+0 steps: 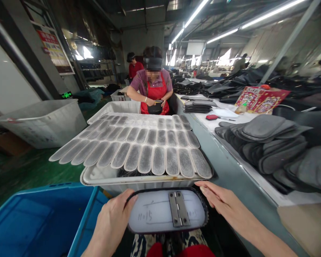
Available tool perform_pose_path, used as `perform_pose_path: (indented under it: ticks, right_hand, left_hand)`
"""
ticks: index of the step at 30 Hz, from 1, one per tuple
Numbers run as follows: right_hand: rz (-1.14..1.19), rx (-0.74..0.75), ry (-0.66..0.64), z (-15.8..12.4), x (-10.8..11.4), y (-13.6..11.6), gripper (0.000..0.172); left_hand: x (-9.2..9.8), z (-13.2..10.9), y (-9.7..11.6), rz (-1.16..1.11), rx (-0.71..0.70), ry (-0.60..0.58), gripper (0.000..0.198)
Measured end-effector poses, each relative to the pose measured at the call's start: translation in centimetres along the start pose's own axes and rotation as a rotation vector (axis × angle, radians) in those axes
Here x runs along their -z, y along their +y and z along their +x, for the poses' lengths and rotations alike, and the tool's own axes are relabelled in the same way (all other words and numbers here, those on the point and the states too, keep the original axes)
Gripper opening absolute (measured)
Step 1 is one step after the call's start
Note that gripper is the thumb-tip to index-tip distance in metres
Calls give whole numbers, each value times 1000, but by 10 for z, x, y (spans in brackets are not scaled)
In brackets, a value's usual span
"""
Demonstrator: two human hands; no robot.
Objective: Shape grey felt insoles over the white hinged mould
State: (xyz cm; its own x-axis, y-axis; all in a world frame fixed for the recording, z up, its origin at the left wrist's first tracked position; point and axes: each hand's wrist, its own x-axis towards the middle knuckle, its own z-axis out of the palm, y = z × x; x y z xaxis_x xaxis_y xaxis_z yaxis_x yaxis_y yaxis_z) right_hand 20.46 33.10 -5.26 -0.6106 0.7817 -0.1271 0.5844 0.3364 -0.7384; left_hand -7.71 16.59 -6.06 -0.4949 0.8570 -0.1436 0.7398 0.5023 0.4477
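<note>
A white oval plate (155, 210) with a metal hinge (178, 208) and handwritten marks lies low in the middle, dark material wrapped round its edge. My left hand (116, 214) grips its left end, thumb on top. At the upper right edge, my right hand (216, 196) has its fingers pressed together on the dark edge material. Beyond the plate, rows of grey oval pieces with pale rims (146, 159) overlap on top of a white bin (101, 176).
A blue bin (42, 221) stands at the lower left, a white bin (42, 121) behind it. On the right, a table (224, 171) holds stacked dark pieces (267, 142), a red-handled tool (212, 117) and a red bag (262, 100). A person in a red apron (156, 91) stands opposite.
</note>
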Motion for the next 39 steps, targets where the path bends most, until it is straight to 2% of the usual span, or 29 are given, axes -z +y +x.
perform_pose_path:
  ticks: [3, 6, 11, 14, 17, 20, 23, 27, 31, 35, 39]
  right_hand:
    - [-272, 197, -37, 16, 3, -13, 33]
    - [-357, 321, -94, 33, -3, -21, 18]
    - [-347, 394, -139, 48, -10, -17, 32]
    - [-334, 416, -161, 48, -8, -15, 29]
    - [-337, 459, -217, 50, -4, -19, 19]
    - [-340, 520, -297, 58, -3, -23, 19]
    - [-298, 558, -365, 69, -6, -20, 26]
    - [-197, 540, -410, 80, -13, -11, 34]
    - [-142, 486, -363, 80, -16, -8, 39]
    - [-122, 381, -327, 72, -8, -6, 24]
    - [-179, 174, -208, 42, 2, 3, 34]
  left_hand:
    - [5, 3, 5, 70, -37, -11, 30]
    - [-3, 2, 3, 158, -47, 35, 31]
    - [-19, 0, -7, 112, -47, 144, 32]
    - [-13, 3, -8, 30, -52, 80, 32]
    - [-2, 9, -5, -29, -64, 1, 27]
    - [3, 15, -1, 0, -104, -21, 26]
    - [-1, 15, -1, 32, -140, 3, 31]
    - [-13, 10, -3, 8, -115, 53, 35]
    - [-17, 12, -1, -14, -80, 63, 37]
    - [-7, 15, -2, -76, -73, -19, 33]
    - [0, 8, -10, -119, -13, -97, 32]
